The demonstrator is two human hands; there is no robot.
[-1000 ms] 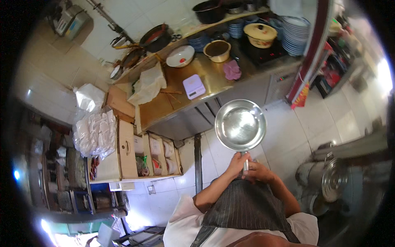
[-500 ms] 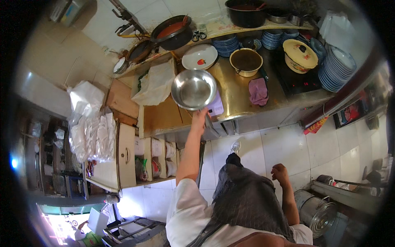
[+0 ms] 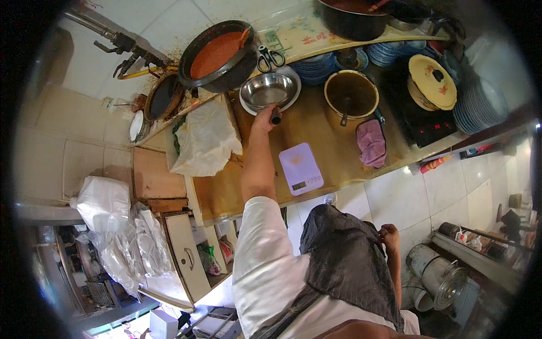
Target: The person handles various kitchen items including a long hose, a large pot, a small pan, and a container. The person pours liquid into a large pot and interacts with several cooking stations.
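My left hand [image 3: 264, 118] is closed around the dark-tipped handle of a shiny steel frying pan [image 3: 269, 89]. The pan lies over a white oval dish [image 3: 294, 99], whose rim shows around it; contact between the two cannot be made out. Nearer me on the brassy metal counter, a lilac kitchen scale [image 3: 302, 166] has nothing standing on it. Beside my apron [image 3: 351, 257], my right hand [image 3: 389, 235] hangs with fingers curled in, holding nothing that I can see.
Behind the pan are black-handled scissors [image 3: 270, 59] and a black pot of red sauce [image 3: 220, 53]. To the right stand a yellow-rimmed pot [image 3: 351, 96], a purple cloth [image 3: 371, 144], a lidded yellow pot [image 3: 431, 83] and stacked plates [image 3: 480, 107]. A white cloth [image 3: 204, 138] lies left.
The pan has moved away from me, off the scale and over the white dish. My view has shifted closer to the counter. My right hand has come nearer the apron.
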